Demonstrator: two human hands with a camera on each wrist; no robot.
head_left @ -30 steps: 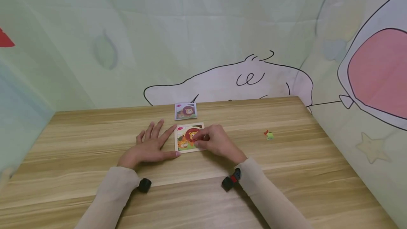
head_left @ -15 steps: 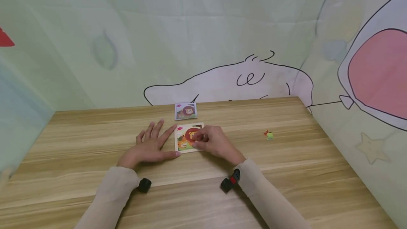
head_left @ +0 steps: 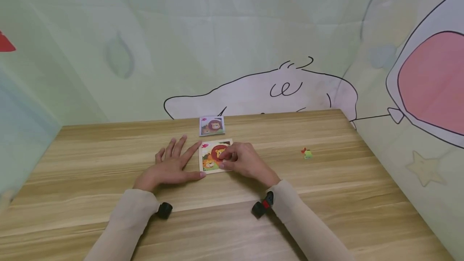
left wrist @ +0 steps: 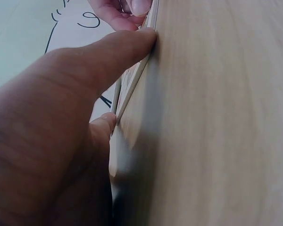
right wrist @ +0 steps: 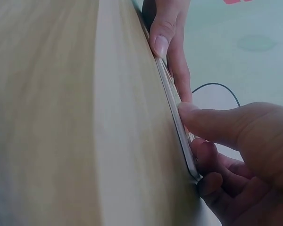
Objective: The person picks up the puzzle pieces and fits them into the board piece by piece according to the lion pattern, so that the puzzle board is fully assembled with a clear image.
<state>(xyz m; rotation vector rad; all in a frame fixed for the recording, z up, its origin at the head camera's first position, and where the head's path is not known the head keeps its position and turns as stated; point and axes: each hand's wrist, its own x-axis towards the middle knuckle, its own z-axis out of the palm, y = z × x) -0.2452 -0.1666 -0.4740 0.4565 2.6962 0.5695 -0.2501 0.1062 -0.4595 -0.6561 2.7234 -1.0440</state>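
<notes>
A square lion jigsaw puzzle (head_left: 210, 158) in a pale wooden tray lies flat on the table. My left hand (head_left: 172, 168) rests beside it with fingers spread; the thumb touches the near left corner and the index fingertip the far left one. Over the right part of the puzzle is my right hand (head_left: 246, 162), thumb and index finger curled together at a puzzle piece by the lion's face, mostly covered by the fingers. In the right wrist view the thumb (right wrist: 212, 122) sits on the puzzle's surface, with other fingers at the tray edge (right wrist: 177, 127).
Behind the tray, a picture card (head_left: 212, 126) shows the same lion scene. A small red and green piece (head_left: 307, 154) lies off to the right on the wood-grain table (head_left: 290, 132). A cartoon-printed cloth (head_left: 181, 43) hangs behind the table's far edge.
The right hand's fingertips have shifted very slightly left and nearer on the puzzle. My left hand keeps its place at the tray.
</notes>
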